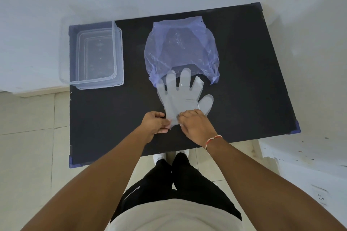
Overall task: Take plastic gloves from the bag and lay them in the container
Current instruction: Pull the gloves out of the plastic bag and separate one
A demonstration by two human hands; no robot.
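A clear plastic glove (185,95) lies flat on the black table (253,73), fingers pointing away from me, its fingertips overlapping the mouth of a translucent purple bag (180,47). My left hand (155,124) pinches the glove's cuff at the left edge. My right hand (195,124) pinches the cuff from the right. The clear rectangular container (97,56) stands at the table's far left, with nothing visible inside it.
The table's left edge runs just beside the container, which overhangs it slightly. A white wall stands behind the table. Tiled floor and my legs show below the near edge. A white surface with a wall socket (321,197) is at the lower right.
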